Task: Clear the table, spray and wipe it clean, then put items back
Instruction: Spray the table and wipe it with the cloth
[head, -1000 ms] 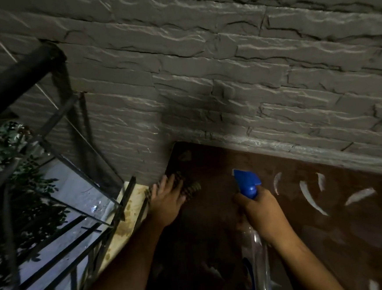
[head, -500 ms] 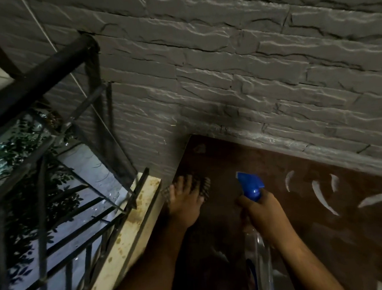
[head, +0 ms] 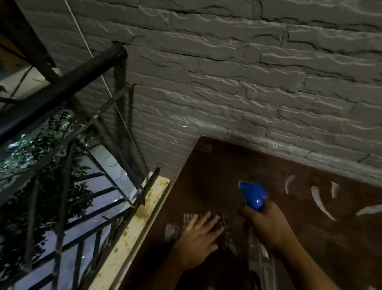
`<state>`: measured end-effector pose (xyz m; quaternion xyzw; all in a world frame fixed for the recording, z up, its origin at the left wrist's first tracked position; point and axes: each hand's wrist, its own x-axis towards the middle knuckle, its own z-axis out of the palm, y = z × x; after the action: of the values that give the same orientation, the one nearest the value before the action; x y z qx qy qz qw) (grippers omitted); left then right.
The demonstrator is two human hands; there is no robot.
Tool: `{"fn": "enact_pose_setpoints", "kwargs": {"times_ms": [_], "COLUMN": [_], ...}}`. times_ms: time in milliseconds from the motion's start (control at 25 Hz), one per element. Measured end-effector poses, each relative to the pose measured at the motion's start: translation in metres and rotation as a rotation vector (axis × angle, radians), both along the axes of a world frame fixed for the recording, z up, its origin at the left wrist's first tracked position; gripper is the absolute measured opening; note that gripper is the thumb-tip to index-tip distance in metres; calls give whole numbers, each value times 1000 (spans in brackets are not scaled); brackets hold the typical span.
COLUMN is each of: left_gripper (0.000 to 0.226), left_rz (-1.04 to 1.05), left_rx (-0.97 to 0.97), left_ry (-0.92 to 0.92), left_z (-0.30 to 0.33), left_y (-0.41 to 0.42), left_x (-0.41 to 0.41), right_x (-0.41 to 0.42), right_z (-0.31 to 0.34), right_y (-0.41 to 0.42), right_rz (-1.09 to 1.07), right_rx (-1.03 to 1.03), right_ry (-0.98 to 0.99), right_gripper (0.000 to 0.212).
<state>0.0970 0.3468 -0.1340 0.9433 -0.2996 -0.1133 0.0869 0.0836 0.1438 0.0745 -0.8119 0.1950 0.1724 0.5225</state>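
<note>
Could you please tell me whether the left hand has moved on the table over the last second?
Yes. The left hand, on the cloth, has slid back from the table's far corner toward the person.

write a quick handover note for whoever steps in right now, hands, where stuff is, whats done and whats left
Left hand: flat on a patterned cloth, pressing it to the brown table near its left edge.
Right hand: closed round the neck of the blue-headed spray bottle, held upright over the table.
Done: nothing else stands on the visible part of the table.
Left: wipe toward the wall and the right side, then put the items back; none are in view.
</note>
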Motion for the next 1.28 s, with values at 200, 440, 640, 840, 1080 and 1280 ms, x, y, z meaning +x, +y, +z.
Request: {"fn": "enact_pose_setpoints", "kwargs": {"times_ms": [200, 440, 640, 840, 1080, 1280], "left_gripper": [59, 59, 59, 59, 58, 60], "left_rz": [581, 227, 415, 419, 347, 635], "left_rx": [78, 15, -9, -22, 15, 0], "left_ry": [67, -75, -52, -6, 13, 20], "left_z": [19, -3, 17, 17, 10, 13], "left_y": [17, 39, 30, 55, 14, 81], "left_x": [44, -49, -18, -55, -73, -70], "right_x": [-21, -46, -53, -53, -51, -57], "right_z": [-1, -3, -14, -15, -18, -15], "right_y": [-2, -2, 3, 20, 30, 36], "right_rz": [34, 82, 70, 168, 248, 277], "right_rx": [-47, -73, 18, -19, -62, 13], "right_ry": [-23, -18, 22, -1, -64, -19], "right_gripper": [17, 14, 17, 18, 17, 21]}}
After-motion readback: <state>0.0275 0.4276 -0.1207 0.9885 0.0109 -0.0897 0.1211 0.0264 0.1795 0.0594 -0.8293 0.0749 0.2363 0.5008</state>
